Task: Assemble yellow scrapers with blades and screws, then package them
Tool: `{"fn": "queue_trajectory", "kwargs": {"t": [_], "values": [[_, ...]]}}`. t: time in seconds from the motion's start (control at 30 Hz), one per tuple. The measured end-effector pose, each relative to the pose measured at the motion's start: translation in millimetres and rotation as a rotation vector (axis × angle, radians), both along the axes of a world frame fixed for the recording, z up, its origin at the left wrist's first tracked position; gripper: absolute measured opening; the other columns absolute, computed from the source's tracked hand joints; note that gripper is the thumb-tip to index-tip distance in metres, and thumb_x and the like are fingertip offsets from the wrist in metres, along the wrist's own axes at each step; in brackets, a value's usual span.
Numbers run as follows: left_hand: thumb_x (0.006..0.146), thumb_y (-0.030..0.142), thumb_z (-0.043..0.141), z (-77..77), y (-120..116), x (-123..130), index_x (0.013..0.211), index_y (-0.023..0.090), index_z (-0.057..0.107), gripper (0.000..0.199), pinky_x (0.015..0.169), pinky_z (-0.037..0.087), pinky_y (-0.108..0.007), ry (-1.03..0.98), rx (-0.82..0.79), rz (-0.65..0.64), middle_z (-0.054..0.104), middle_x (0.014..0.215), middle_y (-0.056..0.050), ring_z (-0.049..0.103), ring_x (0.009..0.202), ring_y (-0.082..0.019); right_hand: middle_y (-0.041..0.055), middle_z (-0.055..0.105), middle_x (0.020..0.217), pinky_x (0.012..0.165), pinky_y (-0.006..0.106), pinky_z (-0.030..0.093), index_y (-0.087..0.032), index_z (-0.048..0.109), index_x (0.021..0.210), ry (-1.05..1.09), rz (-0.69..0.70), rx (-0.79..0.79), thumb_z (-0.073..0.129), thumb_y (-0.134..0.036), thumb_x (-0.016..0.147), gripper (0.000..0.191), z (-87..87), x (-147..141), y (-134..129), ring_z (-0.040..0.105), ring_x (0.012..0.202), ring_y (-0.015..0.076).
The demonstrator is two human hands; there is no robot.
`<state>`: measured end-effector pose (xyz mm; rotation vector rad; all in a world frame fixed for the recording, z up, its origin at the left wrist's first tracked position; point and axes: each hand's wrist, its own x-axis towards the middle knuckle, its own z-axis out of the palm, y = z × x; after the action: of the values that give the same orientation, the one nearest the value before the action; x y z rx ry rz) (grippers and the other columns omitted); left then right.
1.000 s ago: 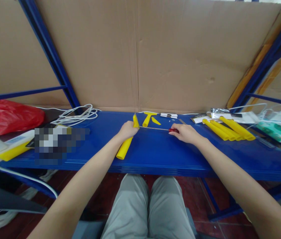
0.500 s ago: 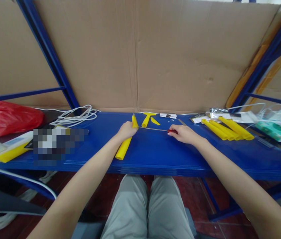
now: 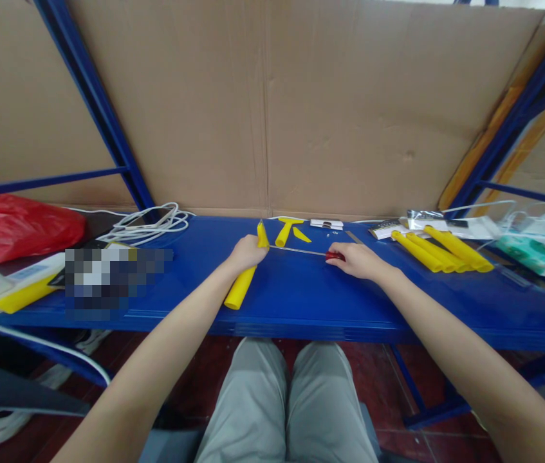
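My left hand [image 3: 248, 253] is closed around a yellow handled piece [image 3: 240, 288], its round tube end pointing toward me and its flared end [image 3: 262, 235] showing above my fingers. In my right hand [image 3: 353, 258] is the red handle of a screwdriver [image 3: 334, 255]. The long thin metal shaft [image 3: 298, 251] reaches left to the yellow piece near my left fingers; its tip is hidden there. Just behind the shaft lie a yellow T-shaped piece [image 3: 284, 231] and a small flat yellow piece [image 3: 302, 235].
Several yellow tubes [image 3: 439, 251] lie at the right of the blue table [image 3: 301, 299], beside packaging. A small white item [image 3: 326, 224] and tiny parts [image 3: 334, 233] are at the back. Coiled white cable [image 3: 156, 225] and a red bag [image 3: 21, 222] are left. Cardboard [image 3: 262, 109] stands behind.
The red handle shows slightly more below my right fingers. Otherwise both hands and the yellow piece hold nearly the same place.
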<state>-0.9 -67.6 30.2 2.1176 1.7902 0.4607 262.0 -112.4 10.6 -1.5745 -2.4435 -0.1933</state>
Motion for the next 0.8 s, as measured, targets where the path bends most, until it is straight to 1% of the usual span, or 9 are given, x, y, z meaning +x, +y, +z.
{"fn": "queue_trajectory", "kwargs": {"t": [0.1,0.2,0.33,0.43,0.63,0.8], "values": [[0.078,0.021,0.046,0.1,0.2,0.2,0.094,0.006,0.066,0.029,0.062,0.049,-0.025,0.001,0.000,-0.001,0.070,0.080,-0.016,0.068,0.069,-0.023,0.0064,0.067,0.086,0.064,0.028,0.039,-0.020,0.056,0.087,0.010,0.007,-0.004,0.046,-0.031,0.087,0.015,-0.9,0.3,0.5,0.062,0.079,0.0205],[0.078,0.020,0.045,0.1,0.3,0.2,0.094,0.007,0.067,0.029,0.063,0.049,-0.025,0.002,0.001,-0.008,0.071,0.080,-0.016,0.068,0.069,-0.023,0.0069,0.067,0.085,0.064,0.028,0.040,-0.020,0.056,0.087,0.032,0.010,-0.020,0.046,-0.031,0.088,0.015,-2.7,1.0,2.3,0.062,0.078,0.0204],[0.078,0.020,0.045,0.1,-0.1,0.5,0.094,0.007,0.066,0.030,0.062,0.049,-0.025,-0.003,-0.002,-0.006,0.070,0.081,-0.016,0.068,0.068,-0.023,0.0061,0.066,0.082,0.063,0.027,0.040,-0.020,0.053,0.088,0.065,0.009,-0.042,0.050,-0.032,0.086,0.012,-5.5,2.9,5.6,0.061,0.073,0.0191],[0.078,0.020,0.045,0.0,-0.2,0.8,0.095,0.007,0.066,0.030,0.061,0.049,-0.025,0.000,-0.003,-0.006,0.071,0.081,-0.016,0.068,0.068,-0.022,0.0059,0.065,0.084,0.062,0.027,0.040,-0.020,0.049,0.092,0.080,-0.008,-0.026,0.055,-0.031,0.083,0.015,-6.4,3.8,6.4,0.061,0.073,0.0190],[0.078,0.021,0.045,-1.2,1.3,0.0,0.096,0.006,0.066,0.031,0.062,0.049,-0.024,0.005,0.012,-0.020,0.071,0.082,-0.016,0.068,0.070,-0.023,0.0055,0.065,0.082,0.061,0.027,0.037,-0.021,0.048,0.088,0.006,-0.037,0.004,0.051,-0.033,0.086,0.013,-2.5,0.5,1.9,0.061,0.074,0.0199],[0.078,0.021,0.046,-0.5,0.5,0.5,0.096,0.005,0.066,0.032,0.065,0.049,-0.025,0.031,0.016,-0.006,0.071,0.084,-0.017,0.068,0.072,-0.023,0.0067,0.066,0.088,0.065,0.028,0.039,-0.020,0.052,0.089,-0.004,-0.019,-0.016,0.047,-0.033,0.088,0.014,-1.9,0.1,1.3,0.062,0.080,0.0206]]}}
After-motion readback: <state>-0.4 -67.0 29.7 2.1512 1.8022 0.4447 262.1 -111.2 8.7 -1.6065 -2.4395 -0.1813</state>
